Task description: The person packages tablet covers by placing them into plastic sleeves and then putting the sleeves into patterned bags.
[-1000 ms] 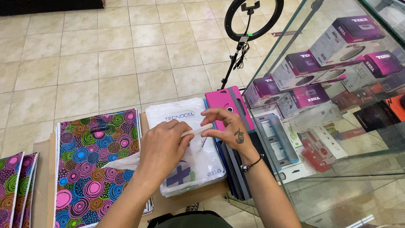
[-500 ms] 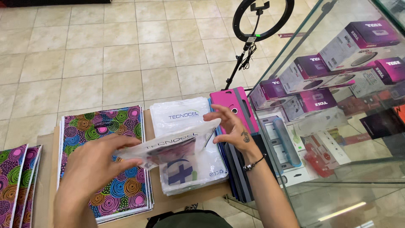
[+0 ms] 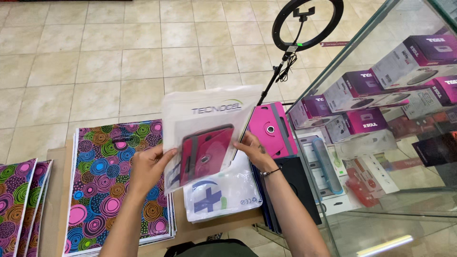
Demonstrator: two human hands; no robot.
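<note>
1. At the frame's centre, a clear plastic bag (image 3: 209, 128) holds a pink tablet case (image 3: 204, 153), raised upright.
2. Left hand (image 3: 148, 167) grips the bag's left edge; right hand (image 3: 252, 151) pinches its right edge.
3. Below lies a white bag (image 3: 223, 197) on the table (image 3: 56, 200), beside colourful patterned covers (image 3: 116, 181).
4. At right, a glass cabinet (image 3: 381, 143) holds boxes (image 3: 362, 121).

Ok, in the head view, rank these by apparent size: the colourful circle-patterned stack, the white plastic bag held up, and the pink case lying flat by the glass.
1. Circle-patterned stack, largest.
2. White plastic bag, held by both hands nearer the camera, so its rank is unsure.
3. Pink case, smallest, partly hidden.
</note>
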